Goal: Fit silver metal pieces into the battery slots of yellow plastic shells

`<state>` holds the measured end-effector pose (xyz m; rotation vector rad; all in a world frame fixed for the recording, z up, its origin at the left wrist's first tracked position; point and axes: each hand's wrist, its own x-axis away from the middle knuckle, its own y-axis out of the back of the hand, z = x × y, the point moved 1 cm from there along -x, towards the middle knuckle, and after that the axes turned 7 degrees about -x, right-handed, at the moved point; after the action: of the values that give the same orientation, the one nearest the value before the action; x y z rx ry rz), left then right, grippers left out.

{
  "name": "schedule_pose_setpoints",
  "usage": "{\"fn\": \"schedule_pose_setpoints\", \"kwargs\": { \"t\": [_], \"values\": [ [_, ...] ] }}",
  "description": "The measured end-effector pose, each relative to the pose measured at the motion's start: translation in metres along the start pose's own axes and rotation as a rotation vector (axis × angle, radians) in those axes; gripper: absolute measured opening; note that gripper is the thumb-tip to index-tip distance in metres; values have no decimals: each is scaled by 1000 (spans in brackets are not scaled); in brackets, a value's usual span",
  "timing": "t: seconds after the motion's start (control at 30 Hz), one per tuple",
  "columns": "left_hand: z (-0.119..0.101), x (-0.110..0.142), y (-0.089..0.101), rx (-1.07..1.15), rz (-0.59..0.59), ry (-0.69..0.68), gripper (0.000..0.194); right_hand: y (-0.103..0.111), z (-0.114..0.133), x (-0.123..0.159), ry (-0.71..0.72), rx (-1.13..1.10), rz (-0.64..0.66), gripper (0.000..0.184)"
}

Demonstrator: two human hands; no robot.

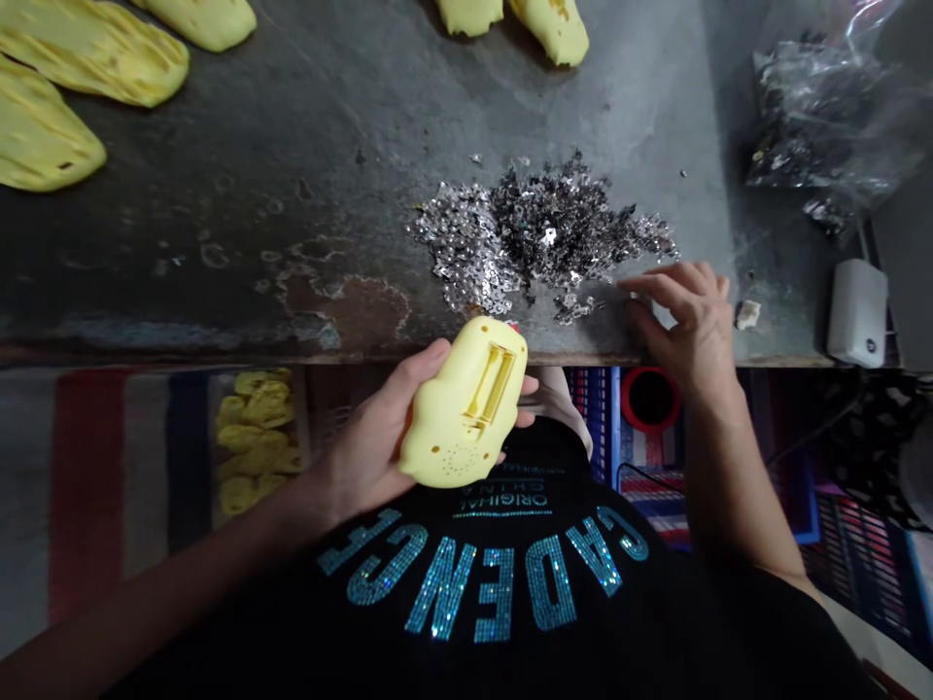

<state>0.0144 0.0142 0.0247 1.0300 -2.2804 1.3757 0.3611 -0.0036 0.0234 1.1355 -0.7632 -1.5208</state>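
Left fingers (pixel 418 373) curled around smooth yellow plastic shell (pixel 446 408), right fingers (pixel 663 289) slightly parted, near shiny metal pieces (pixel 554 228)

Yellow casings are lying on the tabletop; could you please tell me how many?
5: three casings at top left, two casings at top centre; more may lie beyond the picture's edge.

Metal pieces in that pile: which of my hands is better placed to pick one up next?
Probably your right hand: it's close to the right end of the metal pile, thumb and fingers slightly apart, with nothing visible in its grip. Your left hand is occupied, holding the yellow casing.
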Motion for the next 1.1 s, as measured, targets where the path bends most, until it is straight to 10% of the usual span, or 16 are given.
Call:
{"fn": "schedule_pose_setpoints", "kwargs": {
  "t": [0.5,1.1],
  "values": [
    [4,-6,-12,65,151,8,78,14,75,17,190,-606,-1,7],
    [15,-7,-6,101,364,-59,70,19,105,6,720,-142,-40,10]
  ]
}}
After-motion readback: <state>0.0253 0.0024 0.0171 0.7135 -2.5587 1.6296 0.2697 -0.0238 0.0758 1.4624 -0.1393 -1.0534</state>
